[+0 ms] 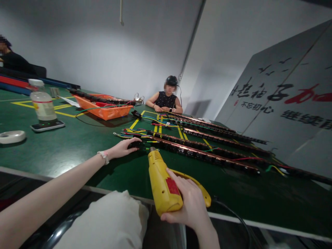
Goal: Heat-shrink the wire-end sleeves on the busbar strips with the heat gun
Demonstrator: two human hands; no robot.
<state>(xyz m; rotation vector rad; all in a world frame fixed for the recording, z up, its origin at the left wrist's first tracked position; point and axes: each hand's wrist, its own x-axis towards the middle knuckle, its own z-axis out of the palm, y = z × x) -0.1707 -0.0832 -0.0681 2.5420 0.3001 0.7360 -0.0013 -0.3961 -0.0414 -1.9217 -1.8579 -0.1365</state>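
Note:
My right hand (188, 204) is wrapped round the handle of a yellow heat gun (162, 180); its nozzle points toward the near end of a long black power strip (197, 154) with coloured wires. My left hand (124, 148), with a bead bracelet on the wrist, rests on that near end, fingers curled over the black end piece and wire bundle (135, 133). The gun's black cord (233, 214) trails off the table edge to the right.
More long strips (220, 136) lie in rows across the green table (64, 148). An orange basket (103, 109), a plastic bottle (43, 103) on a small scale, and a tape roll (11, 136) are on the left. One person sits opposite, another at far left.

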